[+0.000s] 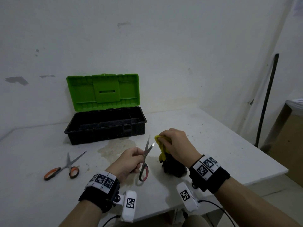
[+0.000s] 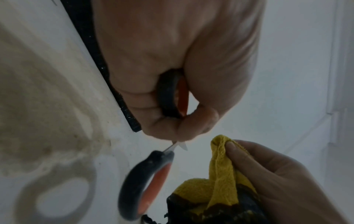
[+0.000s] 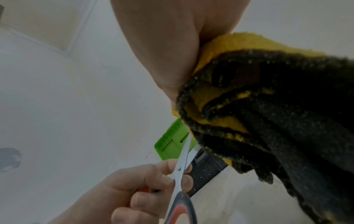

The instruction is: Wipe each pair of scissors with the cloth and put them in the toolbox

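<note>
My left hand [image 1: 131, 159] grips a pair of red-and-black-handled scissors [image 1: 145, 161] near the pivot, blades slightly parted and pointing up and away. One handle loop [image 2: 168, 94] sits inside my curled fingers; the other loop [image 2: 145, 181] hangs free. My right hand [image 1: 173, 145] pinches a yellow and black cloth [image 1: 161, 149] just right of the blade tips, and its dark end trails onto the table. A second pair of scissors [image 1: 65, 167] with orange handles lies open on the table to the left. The toolbox [image 1: 105, 126] stands behind with its green lid [image 1: 103, 91] raised.
The white table [image 1: 213, 145] ends at a front edge near my wrists and a right edge beside a dark pole [image 1: 267, 99] leaning on the wall. A brownish stain [image 1: 114, 148] marks the tabletop in front of the toolbox. A cardboard-coloured box [image 1: 285, 136] stands at far right.
</note>
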